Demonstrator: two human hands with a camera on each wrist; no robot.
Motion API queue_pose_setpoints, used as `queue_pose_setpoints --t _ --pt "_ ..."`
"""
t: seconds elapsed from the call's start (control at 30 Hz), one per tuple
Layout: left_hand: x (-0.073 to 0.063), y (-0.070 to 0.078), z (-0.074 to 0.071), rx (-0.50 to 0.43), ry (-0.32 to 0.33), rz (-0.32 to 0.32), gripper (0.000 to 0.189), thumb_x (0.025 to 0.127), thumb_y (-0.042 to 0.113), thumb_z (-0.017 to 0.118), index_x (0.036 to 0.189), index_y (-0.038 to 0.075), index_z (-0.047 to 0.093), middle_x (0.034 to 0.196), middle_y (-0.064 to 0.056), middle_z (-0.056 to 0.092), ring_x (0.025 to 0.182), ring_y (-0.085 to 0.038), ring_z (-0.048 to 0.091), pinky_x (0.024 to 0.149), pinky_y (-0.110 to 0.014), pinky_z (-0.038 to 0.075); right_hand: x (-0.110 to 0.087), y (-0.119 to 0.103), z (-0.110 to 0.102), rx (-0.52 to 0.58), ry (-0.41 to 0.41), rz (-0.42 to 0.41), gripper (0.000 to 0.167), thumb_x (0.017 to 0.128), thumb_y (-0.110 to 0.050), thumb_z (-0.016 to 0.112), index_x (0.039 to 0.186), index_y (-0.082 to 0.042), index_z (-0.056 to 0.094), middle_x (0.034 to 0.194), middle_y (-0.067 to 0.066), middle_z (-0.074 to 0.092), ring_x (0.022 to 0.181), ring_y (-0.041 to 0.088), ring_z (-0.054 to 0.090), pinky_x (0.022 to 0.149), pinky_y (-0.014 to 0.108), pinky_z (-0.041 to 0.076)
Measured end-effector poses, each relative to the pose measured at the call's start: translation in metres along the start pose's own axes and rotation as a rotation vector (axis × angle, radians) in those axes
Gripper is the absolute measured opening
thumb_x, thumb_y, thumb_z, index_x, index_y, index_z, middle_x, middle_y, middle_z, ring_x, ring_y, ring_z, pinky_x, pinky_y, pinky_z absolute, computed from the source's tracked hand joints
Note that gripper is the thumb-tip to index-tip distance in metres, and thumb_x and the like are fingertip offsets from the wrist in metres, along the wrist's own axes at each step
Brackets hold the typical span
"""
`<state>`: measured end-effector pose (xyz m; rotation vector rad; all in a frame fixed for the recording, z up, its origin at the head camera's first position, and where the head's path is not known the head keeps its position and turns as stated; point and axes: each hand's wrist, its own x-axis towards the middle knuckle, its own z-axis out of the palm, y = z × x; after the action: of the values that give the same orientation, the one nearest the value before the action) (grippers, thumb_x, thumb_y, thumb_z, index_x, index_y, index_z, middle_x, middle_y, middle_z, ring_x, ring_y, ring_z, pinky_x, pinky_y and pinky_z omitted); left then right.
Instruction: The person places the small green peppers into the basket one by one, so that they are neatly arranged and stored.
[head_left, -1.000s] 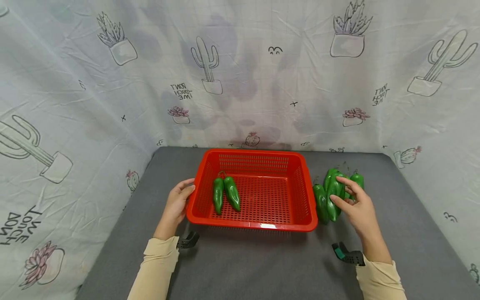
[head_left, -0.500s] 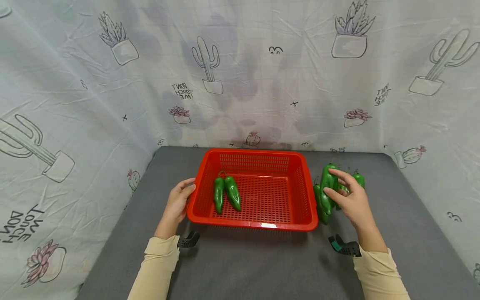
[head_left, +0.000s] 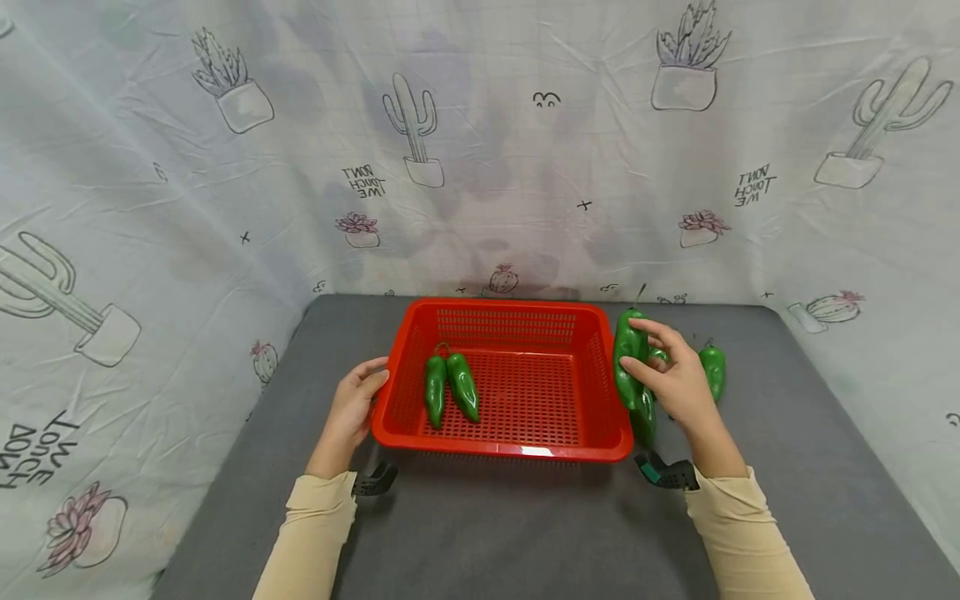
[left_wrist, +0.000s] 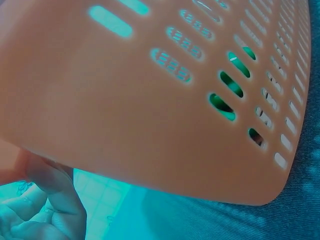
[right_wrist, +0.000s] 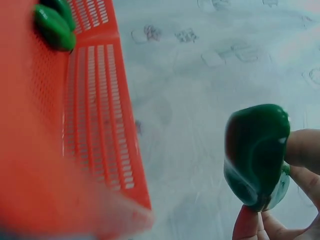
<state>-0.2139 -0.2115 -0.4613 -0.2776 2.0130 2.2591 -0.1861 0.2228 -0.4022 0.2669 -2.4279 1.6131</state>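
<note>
A red plastic basket [head_left: 502, 451] with slotted walls sits mid-table. My left hand [head_left: 351, 408] grips its left rim; in the left wrist view the basket's outer wall [left_wrist: 100, 120] fills most of the picture. Inside, toward the left, two green peppers [head_left: 463, 387] lie with their stems together. Just beyond the right rim, my right hand [head_left: 678, 385] pinches a long green pepper [head_left: 627, 358] between thumb and fingers, its stem pointing up. The right wrist view shows this pepper [right_wrist: 257, 155] end-on, raised beside the basket.
More green peppers lie right of the basket: one [head_left: 646, 419] is partly covered by the held pepper, another [head_left: 713, 372] is farther right. A grey cloth [head_left: 495, 533] covers the table. A patterned curtain [head_left: 495, 150] hangs behind and along both sides.
My right hand has lifted a pepper from the pile and carried it left, up to the basket's right rim. The left hand and the basket stay put.
</note>
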Motion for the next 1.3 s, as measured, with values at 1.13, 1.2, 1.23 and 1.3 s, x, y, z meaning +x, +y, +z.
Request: queue_pose_setpoints --t 1.13,1.2,1.23,1.3 --pt "-0.004 -0.001 0.000 0.002 0.011 -0.009 0.039 0.098 0.012 0.051 0.135 0.001 0.043 0.097 0.002 0.062 0.081 -0.012 0.065 0.071 -0.027 0.055 0.066 -0.031 0.075 0.191 -0.186 -0.003 0.052 0.091 -0.007 0.062 0.139 -0.004 0.043 0.131 0.024 0.044 0.108 0.035 0.052 0.073 0.031 0.053" --pt "-0.003 0.000 0.001 0.001 0.015 -0.009 0.039 0.098 0.011 0.051 0.134 0.001 0.044 0.096 0.002 0.062 0.081 -0.012 0.065 0.071 -0.028 0.055 0.065 -0.041 0.078 0.186 -0.207 -0.006 0.052 0.091 -0.006 0.061 0.139 -0.002 0.042 0.133 0.025 0.042 0.111 0.037 0.050 0.076 0.034 0.053" --pt "-0.003 0.000 0.000 0.001 0.015 -0.009 0.039 0.098 0.011 0.051 0.134 0.001 0.044 0.096 0.002 0.062 0.080 -0.012 0.065 0.071 -0.028 0.055 0.065 -0.045 0.079 0.186 -0.216 -0.010 0.052 0.091 -0.005 0.061 0.139 -0.001 0.042 0.133 0.026 0.042 0.113 0.039 0.049 0.076 0.036 0.053" --pt "-0.003 0.001 0.000 0.000 0.016 -0.007 0.039 0.098 0.011 0.051 0.134 0.001 0.043 0.095 0.002 0.062 0.080 -0.012 0.065 0.071 -0.027 0.055 0.067 -0.049 0.083 0.188 -0.230 -0.008 0.053 0.090 -0.005 0.061 0.139 -0.002 0.042 0.136 0.025 0.040 0.116 0.040 0.046 0.078 0.039 0.053"
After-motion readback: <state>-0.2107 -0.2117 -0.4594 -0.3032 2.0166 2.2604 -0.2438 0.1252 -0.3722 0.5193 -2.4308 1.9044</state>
